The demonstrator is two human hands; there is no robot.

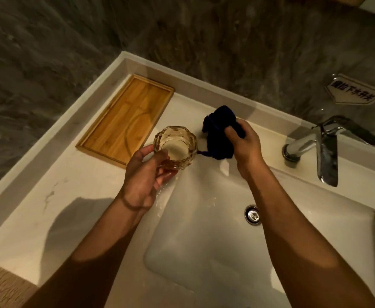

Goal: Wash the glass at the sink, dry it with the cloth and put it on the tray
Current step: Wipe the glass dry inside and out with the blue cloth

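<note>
My left hand (pixel 145 176) grips a faceted amber glass (pixel 175 146) from below, with its mouth facing up toward me, just above the counter at the basin's left rim. My right hand (pixel 244 144) is closed on a bunched dark blue cloth (pixel 219 132), held right of the glass and a little apart from it. A wooden tray (pixel 106 138) with nothing on it lies on the counter beyond the glass, to the left. The white sink basin (pixel 204 241) lies below both arms.
A chrome tap (pixel 322 150) stands at the right with its spout over the basin, no water running. The drain (pixel 252 214) sits mid-basin. Behind the white counter (pixel 55 196) rises a dark stone wall carrying a small sign (pixel 355 91).
</note>
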